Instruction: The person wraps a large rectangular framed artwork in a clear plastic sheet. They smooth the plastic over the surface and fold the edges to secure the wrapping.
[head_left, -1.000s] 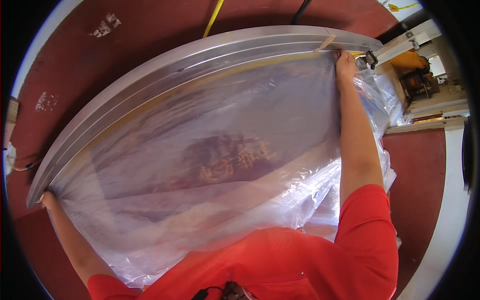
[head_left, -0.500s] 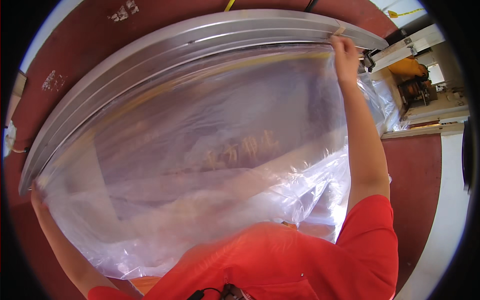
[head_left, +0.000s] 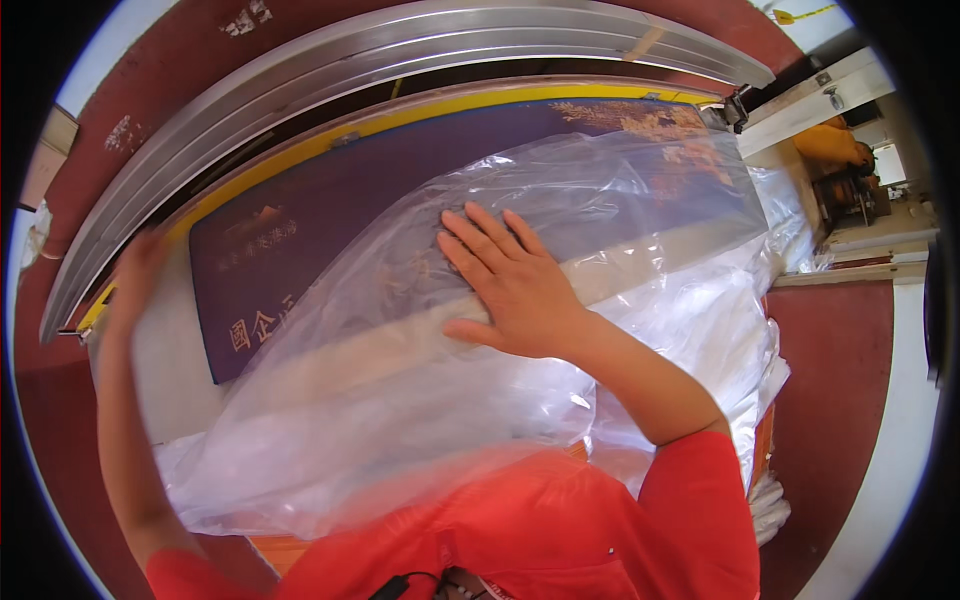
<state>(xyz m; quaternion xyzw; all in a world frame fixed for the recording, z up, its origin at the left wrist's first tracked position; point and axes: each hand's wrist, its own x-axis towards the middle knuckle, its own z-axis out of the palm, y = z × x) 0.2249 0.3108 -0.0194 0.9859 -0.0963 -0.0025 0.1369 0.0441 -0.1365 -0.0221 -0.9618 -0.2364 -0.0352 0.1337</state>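
A clear plastic sheet (head_left: 340, 400) lies in folds over the near and right part of a dark purple panel (head_left: 370, 185) with gold lettering and a gold picture at its far right. My right hand (head_left: 515, 285) rests on the sheet near the middle, palm down, fingers spread. My left hand (head_left: 140, 265) is raised at the left, beside the panel's left end and close to the yellow edge strip (head_left: 420, 118). Motion smears its fingers, so its grip does not show. Part of the lettering is blurred beneath the plastic.
A long ridged metal bar (head_left: 400, 45) runs along the far side, with a dark gap between it and the yellow strip. White frame pieces (head_left: 810, 105) and machinery (head_left: 850, 195) stand at the right. More bunched plastic (head_left: 785, 215) hangs there. The floor (head_left: 830, 400) is dark red.
Both hands have left the metal bar. The right came down to the middle of the sheet; the left moved up and inward. The plastic has slid toward me, baring the panel's far left and yellow strip.
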